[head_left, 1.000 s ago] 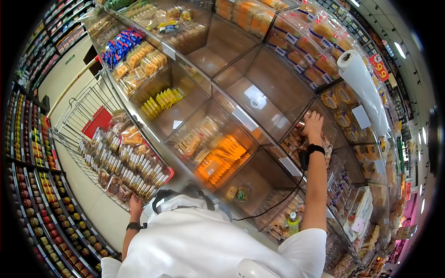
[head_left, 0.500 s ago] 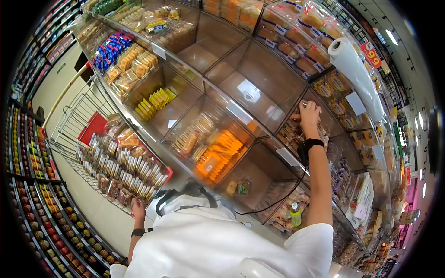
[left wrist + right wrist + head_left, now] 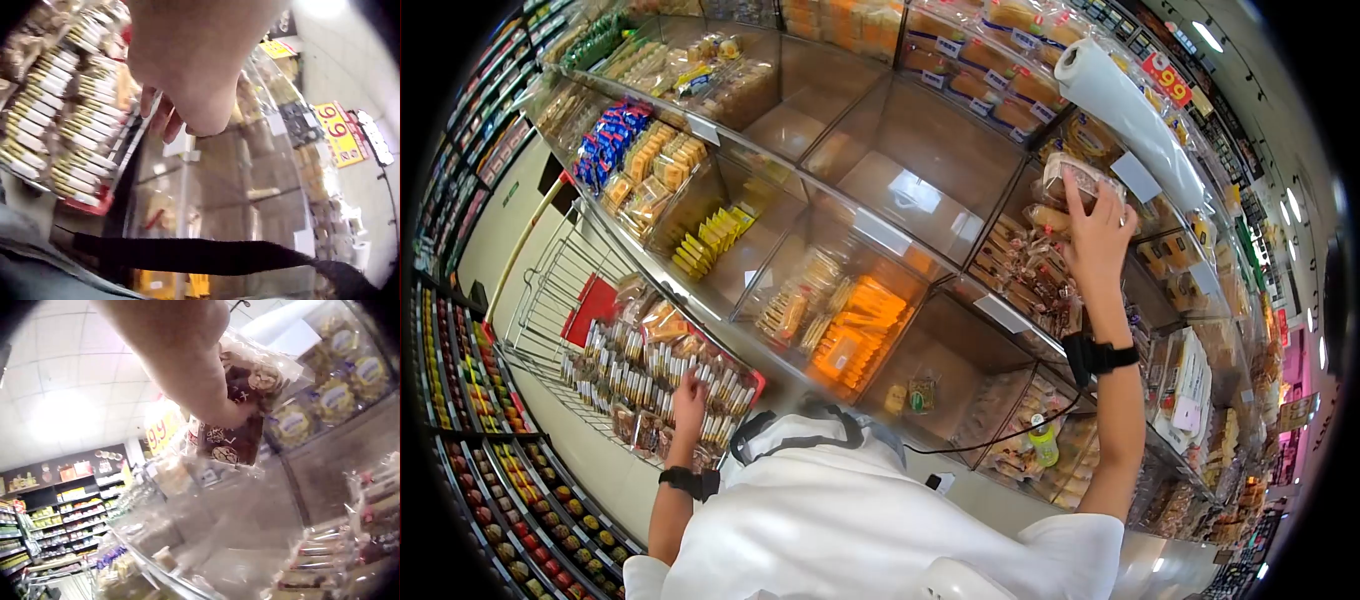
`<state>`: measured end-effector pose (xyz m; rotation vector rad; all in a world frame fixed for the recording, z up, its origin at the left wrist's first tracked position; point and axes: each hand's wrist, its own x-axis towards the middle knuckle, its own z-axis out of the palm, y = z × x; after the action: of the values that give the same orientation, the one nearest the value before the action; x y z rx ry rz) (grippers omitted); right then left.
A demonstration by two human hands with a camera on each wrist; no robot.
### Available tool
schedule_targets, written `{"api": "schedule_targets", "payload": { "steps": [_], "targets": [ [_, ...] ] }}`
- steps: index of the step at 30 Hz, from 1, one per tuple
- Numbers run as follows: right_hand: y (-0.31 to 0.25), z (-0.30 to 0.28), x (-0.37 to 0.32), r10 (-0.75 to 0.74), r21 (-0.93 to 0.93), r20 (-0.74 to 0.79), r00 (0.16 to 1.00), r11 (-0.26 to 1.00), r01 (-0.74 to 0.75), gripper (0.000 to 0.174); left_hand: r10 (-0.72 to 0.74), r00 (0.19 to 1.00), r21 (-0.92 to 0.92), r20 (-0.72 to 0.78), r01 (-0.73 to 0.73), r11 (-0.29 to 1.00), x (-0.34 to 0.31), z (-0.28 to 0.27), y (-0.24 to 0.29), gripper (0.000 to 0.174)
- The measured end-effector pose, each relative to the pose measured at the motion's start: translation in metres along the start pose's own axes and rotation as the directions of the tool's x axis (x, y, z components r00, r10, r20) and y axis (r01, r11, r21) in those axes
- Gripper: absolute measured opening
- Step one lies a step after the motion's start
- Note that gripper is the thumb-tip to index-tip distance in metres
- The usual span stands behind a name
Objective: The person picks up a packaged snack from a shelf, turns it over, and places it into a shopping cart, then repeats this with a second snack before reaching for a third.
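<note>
At two o'clock in the head view, a brown wrapped packet (image 3: 250, 442) is pinched in the curled fingers of the right hand (image 3: 1102, 228), above the far end of a clear-walled bin (image 3: 1017, 196) in which similar wrapped sweets (image 3: 1028, 258) are heaped. At eight o'clock, the left hand (image 3: 689, 402) is held over white-banded packets (image 3: 645, 355) in the wire cart (image 3: 587, 308); its fingers are loosely bent and nothing seems to be grasped, though whether the packets are touched cannot be told.

For a good lift, the packet is probably best gripped by its filled middle, since the loose clear margin of the wrapper could slip or tear. Only light pressure should be applied, as the contents may be crushed. The packet should be raised clear of the bin's walls before being turned, and the plastic roll (image 3: 1128, 122) at two o'clock, just beyond the hand, should be avoided.
</note>
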<state>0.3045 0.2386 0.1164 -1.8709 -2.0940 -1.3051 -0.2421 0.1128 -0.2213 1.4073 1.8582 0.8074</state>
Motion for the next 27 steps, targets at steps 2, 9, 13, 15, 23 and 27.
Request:
{"api": "schedule_targets", "payload": {
  "steps": [2, 9, 13, 15, 23, 27],
  "targets": [
    [-0.003, -0.037, 0.003, 0.015, 0.032, -0.072, 0.997, 0.999, -0.013, 0.08, 0.179, 0.984, -0.251, 0.012, -0.17, 0.953, 0.02, 0.005, 0.064, 0.032],
    [-0.044, -0.138, -0.006, 0.212, 0.498, -0.344, 0.915, 0.867, -0.014, 0.088, 0.732, 0.582, -0.633, 0.355, -0.426, 0.646, 0.046, 0.016, 0.319, 0.076],
    [-0.094, -0.131, -0.02, 0.307, 0.989, -0.005, 0.952, -0.139, 0.05, 0.099, 0.872, 0.456, -0.799, 0.177, -0.451, 0.398, 0.026, 0.023, 0.381, 0.111],
    [-0.118, -0.129, -0.016, 0.078, 0.898, 0.07, 0.994, -0.44, -0.029, 0.1, 0.753, 0.567, -0.769, 0.333, -0.299, 0.565, 0.012, 0.02, 0.365, 0.103],
    [-0.166, -0.105, 0.023, -0.566, 0.661, 0.119, 0.816, -0.568, -0.49, 0.102, 0.53, 0.832, -0.911, 0.164, -0.079, 0.405, -0.013, 0.026, 0.305, 0.086],
    [-0.201, -0.102, 0.028, -0.667, 0.946, 0.058, 0.743, -0.2, -0.254, 0.109, 0.437, 0.83, -0.867, 0.347, 0.106, 0.486, -0.022, 0.004, 0.281, 0.09]
  ]
}}
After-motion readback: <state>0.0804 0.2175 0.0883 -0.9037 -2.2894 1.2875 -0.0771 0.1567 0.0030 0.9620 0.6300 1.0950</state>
